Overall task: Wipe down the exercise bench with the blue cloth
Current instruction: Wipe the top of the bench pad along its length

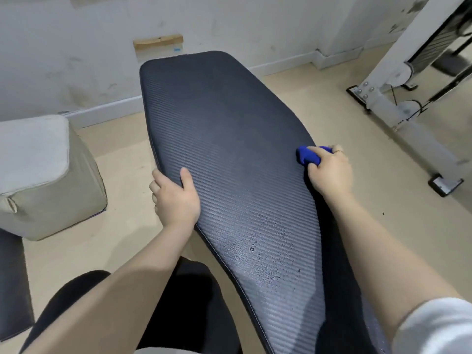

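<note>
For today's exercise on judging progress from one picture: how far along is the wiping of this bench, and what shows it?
Done: hard to tell; no stretch of the bench pad looks clearly wiped. In hand: the right hand grips the blue cloth at the pad's right edge, while the left hand holds the left edge. Left: droplets still bead on the near part, so that area at least needs wiping.
</note>
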